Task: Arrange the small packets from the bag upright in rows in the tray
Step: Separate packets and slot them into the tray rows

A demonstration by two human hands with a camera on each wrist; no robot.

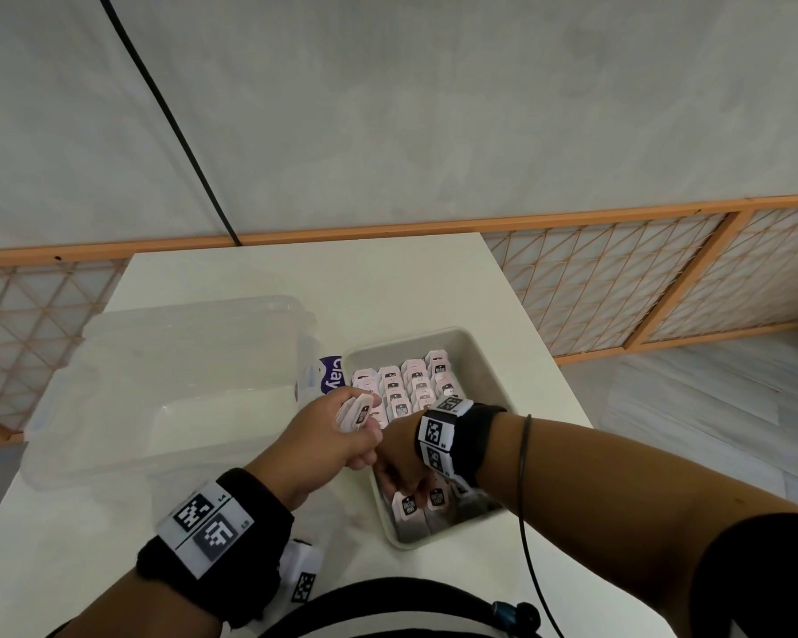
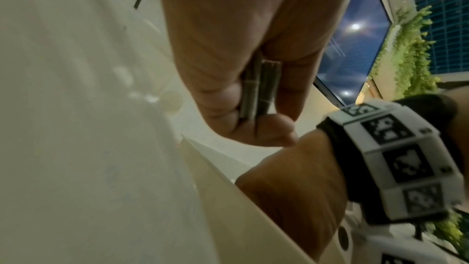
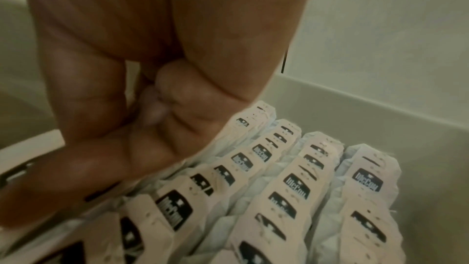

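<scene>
While my left hand (image 1: 337, 435) pinches a small stack of pale pink packets (image 1: 358, 413) just over the shallow grey plastic tray (image 1: 480, 356), my right hand (image 1: 399, 467), nearer, reaches inside among upright rows; its grip's hidden.

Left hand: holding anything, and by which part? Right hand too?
The left hand grips a small stack of packets by their flat faces, edges showing between thumb and fingers. The right hand is down in the tray; whether it holds anything cannot be told.
</scene>
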